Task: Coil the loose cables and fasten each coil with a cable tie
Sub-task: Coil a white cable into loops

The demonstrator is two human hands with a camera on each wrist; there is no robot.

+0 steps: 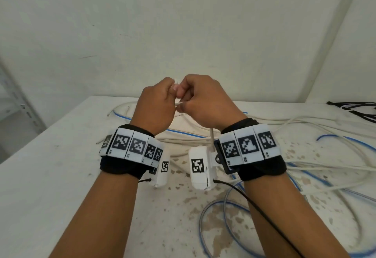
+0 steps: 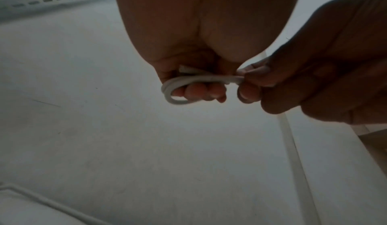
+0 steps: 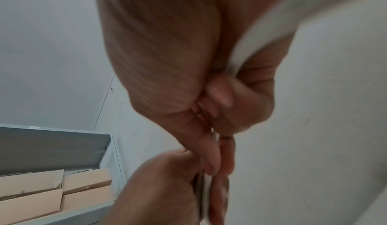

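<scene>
Both hands are raised together above the white table [image 1: 61, 166]. My left hand [image 1: 162, 97] grips a small coil of white cable [image 2: 184, 84], whose loops are wrapped round its curled fingers [image 2: 201, 92]. My right hand [image 1: 193, 97] pinches the same cable [image 2: 234, 79] right beside the left, between thumb and fingertips [image 3: 211, 165]. A strand of that white cable [image 1: 211, 137] hangs down from under the right wrist toward the table. No cable tie shows in either hand.
Loose white and blue cables [image 1: 305, 166] sprawl over the table's middle and right. A bunch of black cable ties [image 1: 358, 109] lies at the far right edge. Walls close in behind, and a metal shelf with cardboard boxes [image 3: 52, 192] stands to the left.
</scene>
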